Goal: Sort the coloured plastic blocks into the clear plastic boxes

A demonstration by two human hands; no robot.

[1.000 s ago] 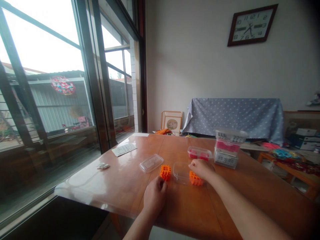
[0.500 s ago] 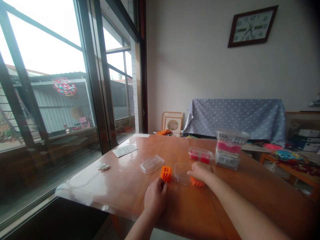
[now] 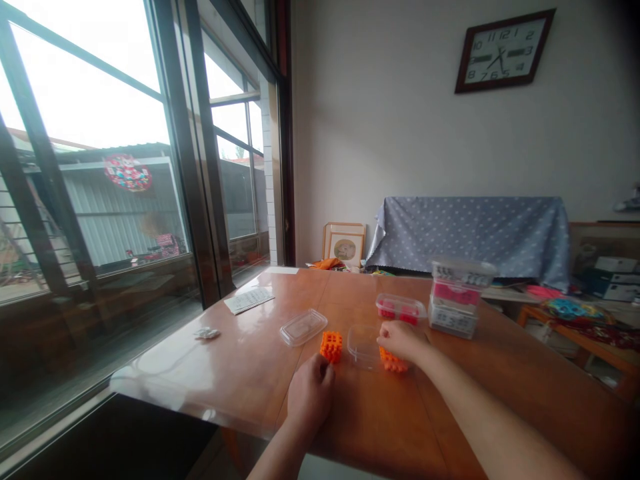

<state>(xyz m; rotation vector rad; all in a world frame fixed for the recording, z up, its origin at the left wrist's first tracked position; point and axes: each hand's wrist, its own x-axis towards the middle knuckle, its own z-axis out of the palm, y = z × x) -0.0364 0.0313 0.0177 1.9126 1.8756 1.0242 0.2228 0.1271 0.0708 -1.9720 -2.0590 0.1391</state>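
My left hand [image 3: 311, 392] is closed, its curled fingertips at the near edge of a small orange openwork structure of interlocking plastic blocks [image 3: 331, 346]. To the right, my right hand [image 3: 404, 340] is closed too, with fingers pinched together just above more orange interlocking blocks [image 3: 393, 362]. What is between those fingers is hidden. A clear plastic tub [image 3: 361, 357] stands between the two orange groups, partly behind my right hand. Its likely match, a clear plastic lid [image 3: 304, 327], lies flat to the left.
Behind my right hand stands a clear tub of red pieces [image 3: 399, 309]. Stacked plastic boxes [image 3: 453, 303] are at the right. A printed sheet [image 3: 249, 300] and a small whitish packet [image 3: 207, 333] lie on the left of the wooden table [image 3: 250, 373].
My right hand has lifted and shifted slightly, so more of the orange blocks under it show. My left hand and the orange structure stay nearly as they were.
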